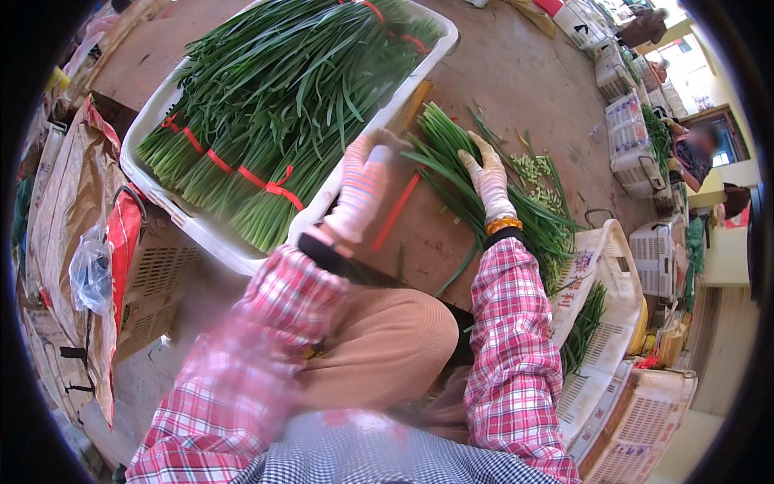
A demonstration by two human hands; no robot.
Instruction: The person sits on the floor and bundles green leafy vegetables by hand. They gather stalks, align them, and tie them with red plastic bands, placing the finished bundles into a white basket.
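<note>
My right hand (487,175), in a pale glove, grips a loose bunch of garlic chives (444,130) lying on a brown board (441,242). My left hand (364,184), in a striped glove, is beside the near side of a white plastic crate (314,212). Its fingers are blurred and point towards the chives; whether they hold anything cannot be told. A red tie strip (396,212) slants across the board between my hands. The crate holds several chive bundles (284,103) bound with red ties.
Cut stem scraps (535,172) litter the board beyond my right hand. A white crate (595,339) with more chives stands at my right. On the left is a slotted crate (160,272) beside a brown sack (78,199). Another person (695,151) works beside crates at far right.
</note>
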